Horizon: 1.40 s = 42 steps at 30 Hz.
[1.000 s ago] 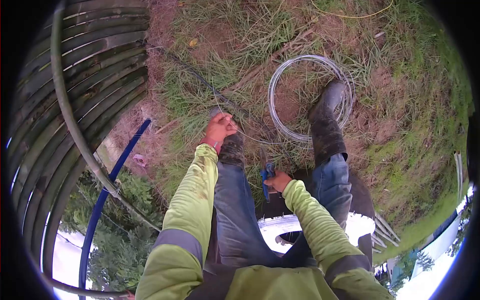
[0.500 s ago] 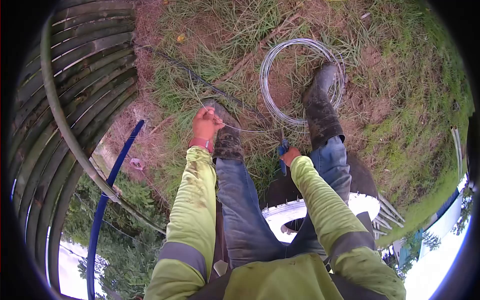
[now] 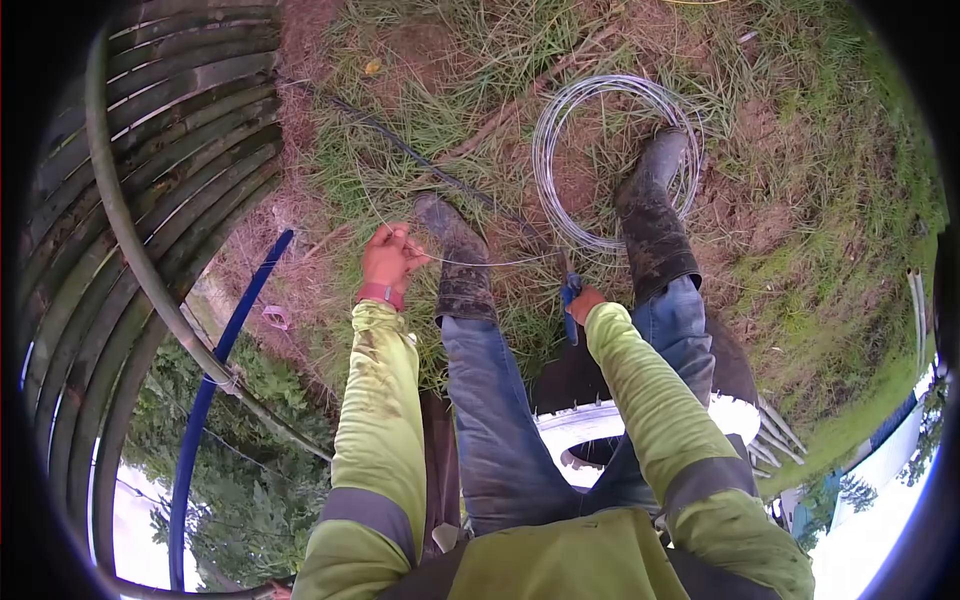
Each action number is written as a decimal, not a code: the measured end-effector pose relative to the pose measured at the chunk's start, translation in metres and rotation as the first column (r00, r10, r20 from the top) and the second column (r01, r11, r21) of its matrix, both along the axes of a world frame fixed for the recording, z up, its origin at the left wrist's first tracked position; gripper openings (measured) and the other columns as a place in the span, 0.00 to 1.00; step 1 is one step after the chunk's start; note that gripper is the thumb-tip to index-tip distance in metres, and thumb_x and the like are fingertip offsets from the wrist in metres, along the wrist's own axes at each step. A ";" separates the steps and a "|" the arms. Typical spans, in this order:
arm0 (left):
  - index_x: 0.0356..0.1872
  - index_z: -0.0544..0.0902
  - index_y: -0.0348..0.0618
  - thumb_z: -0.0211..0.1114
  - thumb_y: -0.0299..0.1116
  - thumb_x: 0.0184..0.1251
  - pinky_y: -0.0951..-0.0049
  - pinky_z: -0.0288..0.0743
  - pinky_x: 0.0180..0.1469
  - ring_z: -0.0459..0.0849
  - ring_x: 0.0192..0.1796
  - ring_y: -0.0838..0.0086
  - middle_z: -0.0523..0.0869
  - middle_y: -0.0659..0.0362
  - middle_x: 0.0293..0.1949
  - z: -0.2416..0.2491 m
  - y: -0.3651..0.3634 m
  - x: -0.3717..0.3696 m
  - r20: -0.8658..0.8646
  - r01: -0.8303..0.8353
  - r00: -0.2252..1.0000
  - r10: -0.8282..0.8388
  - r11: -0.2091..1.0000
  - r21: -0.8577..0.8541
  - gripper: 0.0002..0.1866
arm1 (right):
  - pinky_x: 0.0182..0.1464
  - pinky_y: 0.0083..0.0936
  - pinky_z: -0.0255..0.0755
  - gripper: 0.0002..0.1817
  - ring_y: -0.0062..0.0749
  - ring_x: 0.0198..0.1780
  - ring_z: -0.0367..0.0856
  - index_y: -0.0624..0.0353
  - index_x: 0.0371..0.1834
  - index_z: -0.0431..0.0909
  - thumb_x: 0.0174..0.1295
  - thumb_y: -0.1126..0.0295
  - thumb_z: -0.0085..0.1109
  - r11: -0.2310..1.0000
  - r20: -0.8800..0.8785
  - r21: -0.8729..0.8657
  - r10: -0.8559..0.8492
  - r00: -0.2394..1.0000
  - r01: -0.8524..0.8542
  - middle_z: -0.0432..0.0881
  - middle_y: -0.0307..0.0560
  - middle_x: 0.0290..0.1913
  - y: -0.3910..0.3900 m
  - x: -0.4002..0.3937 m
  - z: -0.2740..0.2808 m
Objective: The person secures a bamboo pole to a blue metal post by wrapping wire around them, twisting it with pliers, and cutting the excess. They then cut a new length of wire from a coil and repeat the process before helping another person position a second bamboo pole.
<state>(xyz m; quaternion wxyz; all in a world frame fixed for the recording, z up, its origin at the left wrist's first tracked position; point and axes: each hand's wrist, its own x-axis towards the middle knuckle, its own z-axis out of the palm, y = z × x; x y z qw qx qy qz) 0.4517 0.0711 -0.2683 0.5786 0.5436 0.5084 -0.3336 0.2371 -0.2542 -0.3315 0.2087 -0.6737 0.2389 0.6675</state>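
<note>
My left hand [image 3: 392, 258] pinches a thin wire [image 3: 505, 264] beside my left boot. From there the wire sags across the boot to the jaws of the blue-handled pliers [image 3: 570, 292]. My right hand [image 3: 587, 304] is wrapped round those handles, between my legs. Past my left fingers, the wire's free end curves up over the grass. A coil of silvery wire [image 3: 545, 175] lies on the ground around my right boot [image 3: 655, 215]. Whether the strand still joins the coil is hard to make out.
Curved bamboo poles [image 3: 130, 225] form a slatted structure at the left, with a blue pole [image 3: 225, 345] near it. A dark rod [image 3: 400, 148] lies across the grass. Behind my legs is a white-rimmed round object [image 3: 735, 415]. Several pale poles [image 3: 780, 435] lie at the right.
My left hand has moved left and slightly down with the wire, away from the boot. My right hand keeps its grip on the pliers. The view has shifted slightly.
</note>
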 end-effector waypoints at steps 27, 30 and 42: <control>0.43 0.73 0.41 0.50 0.29 0.69 0.65 0.82 0.32 0.79 0.28 0.72 0.76 0.59 0.27 0.031 0.030 -0.016 -0.031 -0.065 0.997 0.068 0.993 0.097 0.06 | 0.26 0.37 0.80 0.10 0.43 0.26 0.82 0.69 0.35 0.70 0.56 0.73 0.58 0.518 -0.369 -0.064 -0.806 0.462 0.853 0.80 0.55 0.29 -0.011 0.069 0.047; 0.44 0.72 0.42 0.50 0.29 0.69 0.64 0.82 0.32 0.80 0.29 0.70 0.77 0.59 0.28 0.035 0.029 -0.013 -0.016 -0.073 0.997 0.074 0.995 0.064 0.07 | 0.35 0.43 0.80 0.06 0.43 0.32 0.81 0.63 0.35 0.72 0.57 0.74 0.54 0.478 -0.398 -0.095 -0.822 0.407 0.873 0.78 0.51 0.31 -0.008 0.061 0.047; 0.45 0.72 0.42 0.50 0.31 0.70 0.63 0.82 0.30 0.82 0.28 0.66 0.74 0.58 0.29 0.041 -0.002 -0.014 0.049 -0.007 0.999 -0.003 0.981 0.194 0.07 | 0.51 0.37 0.74 0.16 0.51 0.48 0.79 0.64 0.37 0.77 0.50 0.62 0.61 0.967 0.118 -0.256 0.023 0.993 0.008 0.80 0.64 0.41 0.012 0.077 0.062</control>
